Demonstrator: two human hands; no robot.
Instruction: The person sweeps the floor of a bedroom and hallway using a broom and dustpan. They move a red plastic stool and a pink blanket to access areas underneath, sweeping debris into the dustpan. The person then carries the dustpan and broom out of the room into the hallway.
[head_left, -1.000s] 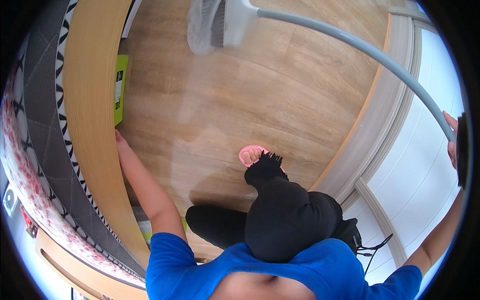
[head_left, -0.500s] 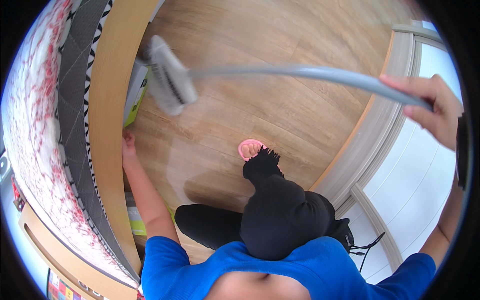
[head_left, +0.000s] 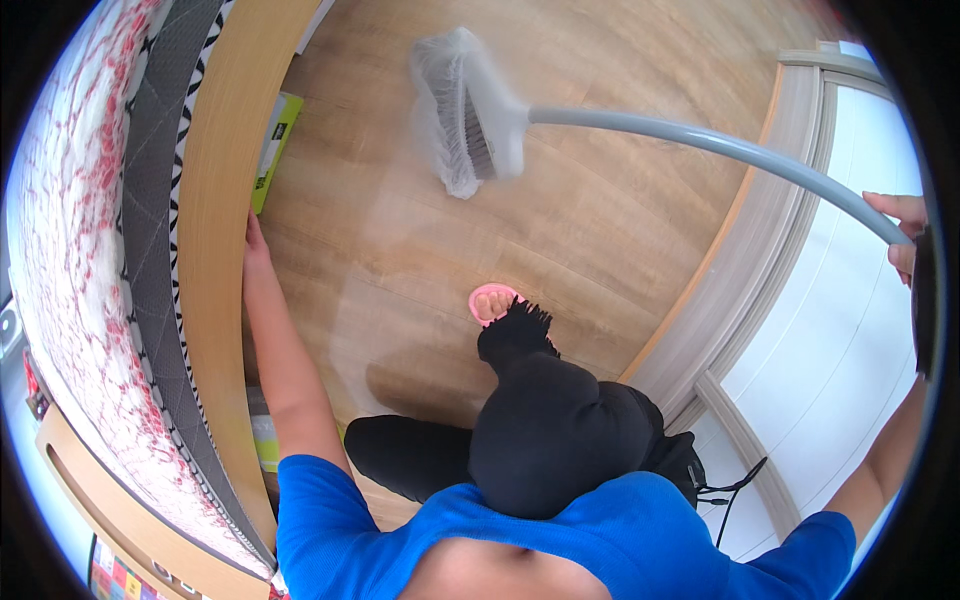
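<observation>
- While the right hand (head_left: 908, 212) was closed around the grey handle (head_left: 720, 150) at three o'clock, the view's edge cut off part of it; a loose hold could have let the handle roll.
- The left hand (head_left: 256, 240) touched the bed frame (head_left: 215, 200) between nine and ten o'clock; whether it gripped could not be told, and slipping there might have cost balance.
- At twelve o'clock the broom head (head_left: 503, 130) wore a thin plastic cover (head_left: 437, 100), which a snag could have dragged loose.
- The green box (head_left: 278, 150) was at ten o'clock, where a wide swing might have struck it.
- A low, close swing might have caught the pink slipper (head_left: 475, 309).
</observation>
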